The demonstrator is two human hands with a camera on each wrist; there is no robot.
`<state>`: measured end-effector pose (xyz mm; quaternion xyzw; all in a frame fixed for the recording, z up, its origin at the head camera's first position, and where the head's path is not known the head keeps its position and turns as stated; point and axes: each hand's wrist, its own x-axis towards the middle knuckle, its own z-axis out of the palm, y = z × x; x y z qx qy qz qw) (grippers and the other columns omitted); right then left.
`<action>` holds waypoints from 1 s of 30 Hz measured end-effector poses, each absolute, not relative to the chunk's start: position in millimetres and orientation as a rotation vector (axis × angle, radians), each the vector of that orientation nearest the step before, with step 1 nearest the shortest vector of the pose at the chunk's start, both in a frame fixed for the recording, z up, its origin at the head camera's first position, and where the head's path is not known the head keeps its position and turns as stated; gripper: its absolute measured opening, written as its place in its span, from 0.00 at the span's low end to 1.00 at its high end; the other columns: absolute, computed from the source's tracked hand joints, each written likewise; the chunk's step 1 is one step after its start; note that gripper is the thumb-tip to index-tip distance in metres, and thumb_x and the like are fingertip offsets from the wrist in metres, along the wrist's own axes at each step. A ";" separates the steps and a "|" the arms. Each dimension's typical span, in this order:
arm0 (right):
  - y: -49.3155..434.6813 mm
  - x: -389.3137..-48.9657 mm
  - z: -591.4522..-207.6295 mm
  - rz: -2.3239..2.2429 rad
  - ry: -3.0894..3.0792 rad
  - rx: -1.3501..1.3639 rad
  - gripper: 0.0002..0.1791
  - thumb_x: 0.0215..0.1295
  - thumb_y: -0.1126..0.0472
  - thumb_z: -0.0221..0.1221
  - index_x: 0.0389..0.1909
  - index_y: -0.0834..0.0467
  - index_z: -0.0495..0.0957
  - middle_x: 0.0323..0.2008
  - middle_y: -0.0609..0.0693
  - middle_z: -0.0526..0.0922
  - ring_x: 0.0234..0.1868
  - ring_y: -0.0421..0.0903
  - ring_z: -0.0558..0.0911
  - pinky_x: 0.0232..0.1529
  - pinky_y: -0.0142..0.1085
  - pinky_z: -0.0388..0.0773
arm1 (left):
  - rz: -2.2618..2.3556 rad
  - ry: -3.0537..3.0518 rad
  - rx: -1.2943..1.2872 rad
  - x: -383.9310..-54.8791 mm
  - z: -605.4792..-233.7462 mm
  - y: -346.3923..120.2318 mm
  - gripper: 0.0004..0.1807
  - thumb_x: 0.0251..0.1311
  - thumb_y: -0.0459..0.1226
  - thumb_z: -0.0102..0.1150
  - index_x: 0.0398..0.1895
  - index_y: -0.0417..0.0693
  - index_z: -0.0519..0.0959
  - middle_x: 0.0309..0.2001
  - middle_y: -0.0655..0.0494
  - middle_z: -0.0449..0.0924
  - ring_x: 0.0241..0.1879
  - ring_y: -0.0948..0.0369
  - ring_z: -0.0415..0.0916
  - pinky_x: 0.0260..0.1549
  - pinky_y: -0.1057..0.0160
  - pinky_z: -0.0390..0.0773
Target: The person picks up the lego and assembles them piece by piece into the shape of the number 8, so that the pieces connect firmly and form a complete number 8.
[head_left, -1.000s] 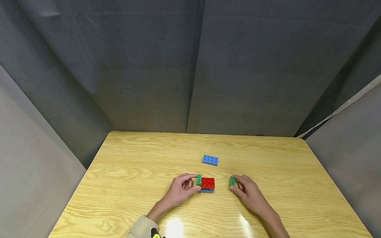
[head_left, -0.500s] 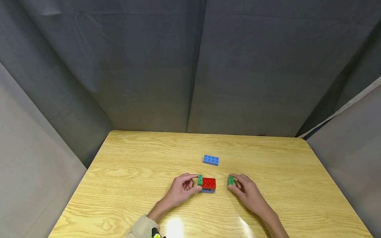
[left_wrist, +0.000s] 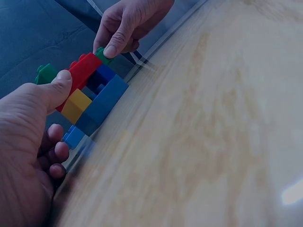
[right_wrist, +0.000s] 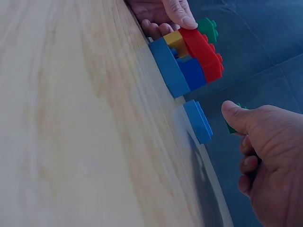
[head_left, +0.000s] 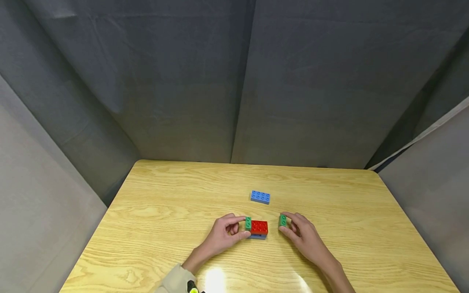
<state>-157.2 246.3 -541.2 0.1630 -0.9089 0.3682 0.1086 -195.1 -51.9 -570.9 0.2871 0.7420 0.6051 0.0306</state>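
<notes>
My left hand (head_left: 223, 235) grips the left end of a small brick stack, its thumb on the near side and a finger on the far side. A long blue brick (left_wrist: 106, 101) forms the base. On it stand a yellow brick (left_wrist: 76, 105) and a dark blue brick (right_wrist: 191, 74) with a gap between them. Across these lies a red brick (head_left: 259, 227), topped at its left end by a green brick (head_left: 248, 223). To the right of the stack, my right hand (head_left: 305, 240) pinches another green brick (head_left: 282, 220) between thumb and finger, raised off the table.
A loose blue brick (head_left: 260, 197) with studs up lies behind the stack on the wooden table (head_left: 165, 191). Grey curtains (head_left: 183, 81) hang beyond the far edge and at both sides.
The right hand has moved slightly left with its green brick, narrowing the gap to the stack. The left hand and the stack have shifted a little to the right.
</notes>
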 end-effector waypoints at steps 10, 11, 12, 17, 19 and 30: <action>243.1 -156.1 -536.7 1.075 -2.648 0.497 0.23 0.68 0.59 0.69 0.62 0.62 0.81 0.27 0.40 0.68 0.27 0.35 0.66 0.26 0.30 0.67 | 1.860 2.283 0.894 -195.6 -571.3 -52.4 0.22 0.62 0.35 0.74 0.58 0.37 0.84 0.28 0.42 0.74 0.27 0.47 0.68 0.29 0.73 0.68; 242.5 -156.0 -536.1 1.074 -2.644 0.498 0.23 0.68 0.59 0.69 0.61 0.62 0.81 0.27 0.39 0.67 0.27 0.35 0.66 0.26 0.30 0.67 | 1.859 2.283 0.893 -195.6 -571.4 -52.5 0.22 0.62 0.35 0.74 0.59 0.37 0.84 0.28 0.42 0.74 0.27 0.47 0.68 0.29 0.73 0.68; 242.0 -156.0 -535.5 1.072 -2.638 0.500 0.23 0.68 0.59 0.69 0.61 0.61 0.81 0.27 0.39 0.67 0.27 0.35 0.66 0.26 0.30 0.67 | 1.858 2.282 0.892 -195.6 -571.5 -52.6 0.22 0.62 0.35 0.74 0.59 0.37 0.84 0.28 0.42 0.74 0.27 0.47 0.68 0.29 0.73 0.68; 238.8 -155.2 -532.0 1.059 -2.612 0.518 0.22 0.67 0.60 0.70 0.60 0.61 0.82 0.27 0.38 0.67 0.28 0.34 0.66 0.27 0.30 0.67 | 1.854 2.281 0.879 -195.6 -571.9 -53.0 0.22 0.62 0.36 0.74 0.59 0.38 0.84 0.28 0.44 0.74 0.27 0.49 0.68 0.29 0.73 0.68; 237.7 -154.5 -530.7 1.057 -2.604 0.525 0.22 0.67 0.60 0.70 0.59 0.62 0.82 0.26 0.38 0.67 0.28 0.34 0.66 0.27 0.30 0.67 | 1.857 2.281 0.883 -195.4 -571.6 -53.2 0.22 0.62 0.36 0.74 0.59 0.38 0.84 0.28 0.44 0.74 0.27 0.50 0.68 0.29 0.73 0.68; 232.9 -152.2 -526.6 1.032 -2.613 0.553 0.23 0.66 0.60 0.70 0.61 0.60 0.82 0.26 0.37 0.66 0.29 0.34 0.66 0.29 0.29 0.67 | 1.856 2.282 0.904 -195.8 -571.9 -53.0 0.22 0.63 0.36 0.74 0.59 0.38 0.84 0.28 0.43 0.75 0.27 0.51 0.68 0.30 0.72 0.69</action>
